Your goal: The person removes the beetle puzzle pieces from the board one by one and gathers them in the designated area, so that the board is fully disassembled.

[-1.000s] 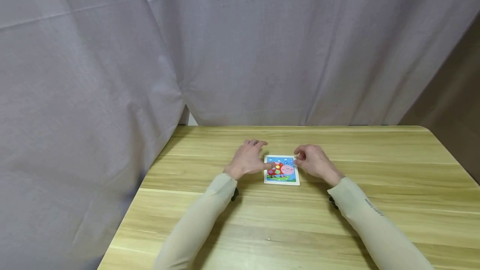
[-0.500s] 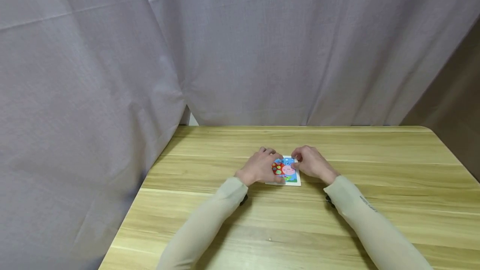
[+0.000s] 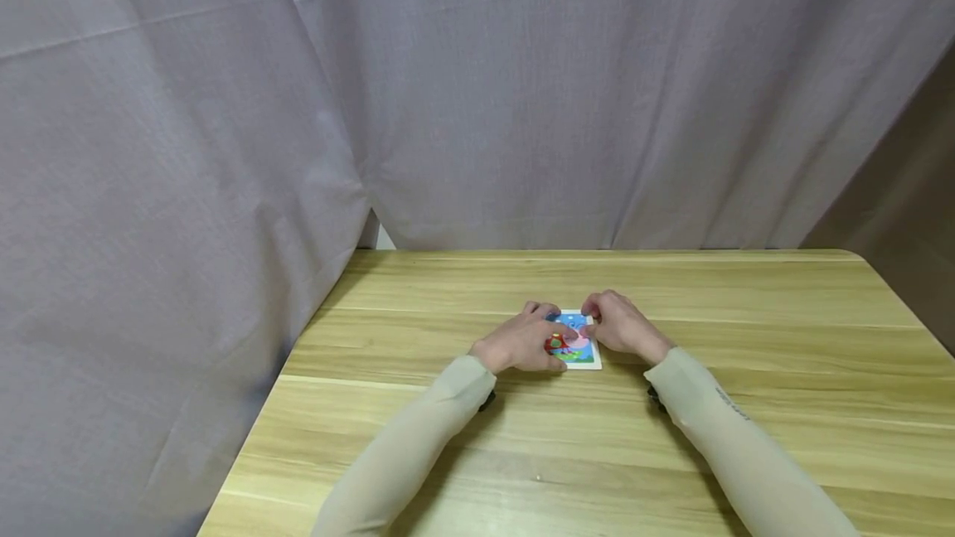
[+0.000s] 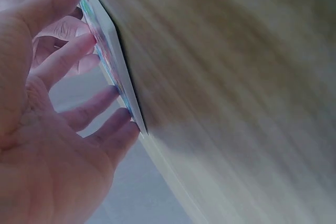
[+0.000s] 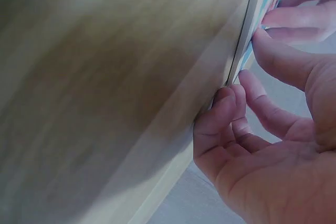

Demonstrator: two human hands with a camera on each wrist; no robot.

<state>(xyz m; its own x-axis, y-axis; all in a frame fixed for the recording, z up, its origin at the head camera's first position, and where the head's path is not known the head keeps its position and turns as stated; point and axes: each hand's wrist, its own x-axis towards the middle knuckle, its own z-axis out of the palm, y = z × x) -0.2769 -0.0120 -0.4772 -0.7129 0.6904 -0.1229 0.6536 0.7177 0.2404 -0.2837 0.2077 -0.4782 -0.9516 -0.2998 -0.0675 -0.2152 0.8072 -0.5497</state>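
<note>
A small square picture board, white-edged with a red ladybug on blue, lies flat on the wooden table. My left hand reaches over its left part, hiding that side. In the left wrist view, the left thumb touches one edge of the board, the index finger rests on the picture, and the other fingers lie along the opposite edge. At the far right corner, my right hand holds the board, thumb on its face and curled fingers at its rim, as the right wrist view shows.
The wooden table extends around both hands. Behind it and down its left side hangs a grey curtain. A tiny light speck lies on the tabletop nearer the person.
The left hand has moved right, from beside the board to over its left part, with the index finger now on the picture. The right hand has shifted slightly left onto the corner.
</note>
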